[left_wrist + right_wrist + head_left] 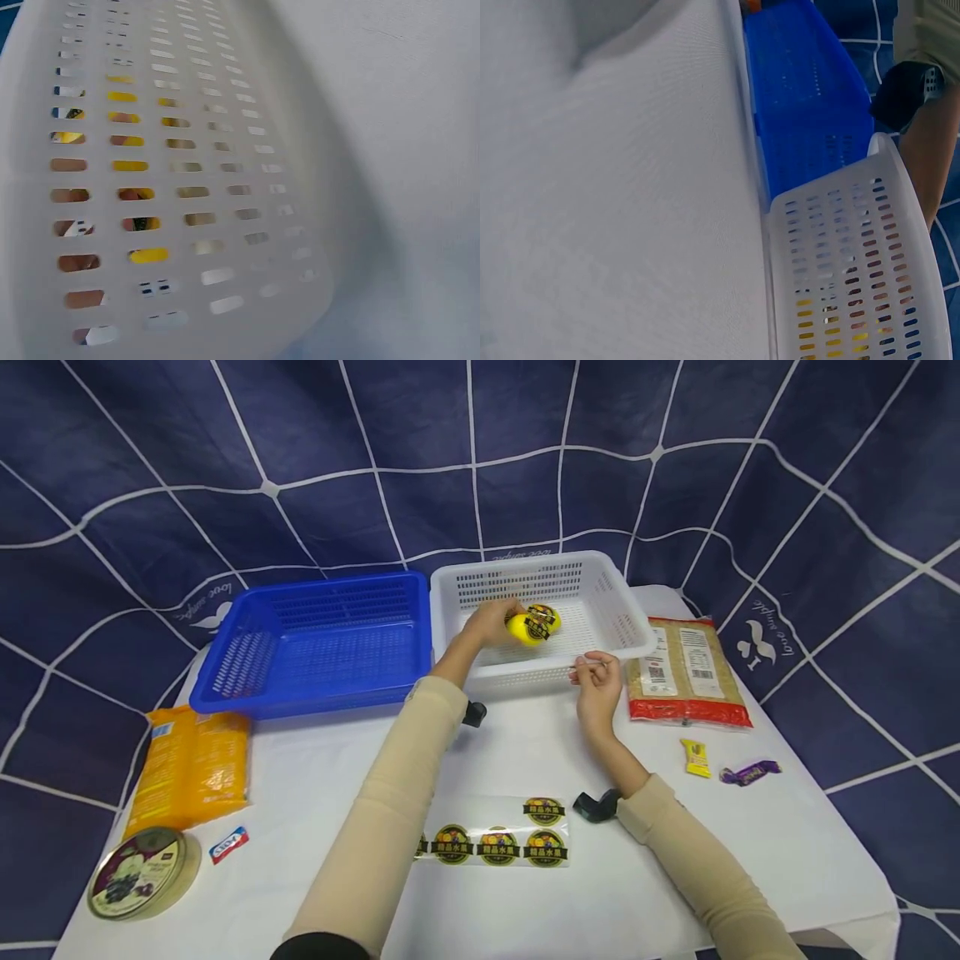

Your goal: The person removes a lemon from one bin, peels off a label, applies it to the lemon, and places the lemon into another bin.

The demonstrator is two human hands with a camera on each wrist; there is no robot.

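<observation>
My left hand [491, 622] reaches into the white slotted basket [600, 581] and grips a yellow round fruit [525, 631] with a dark round sticker [542, 620] on it. In the left wrist view only the basket's wall [247, 225] shows, and the yellow fruit [127, 165] is glimpsed through its slots. My right hand [596, 681] sits at the basket's front rim with its fingers bent; whether they pinch anything is unclear. A clear sheet with several round stickers [498, 842] lies on the white table [525, 902] between my forearms.
A blue basket [315, 639] stands left of the white one, also in the right wrist view [802, 97]. An orange packet [191, 764], a round tin [142, 872] and a small sachet [228, 845] lie left. A grain bag [686, 672] and two candies [696, 757] lie right.
</observation>
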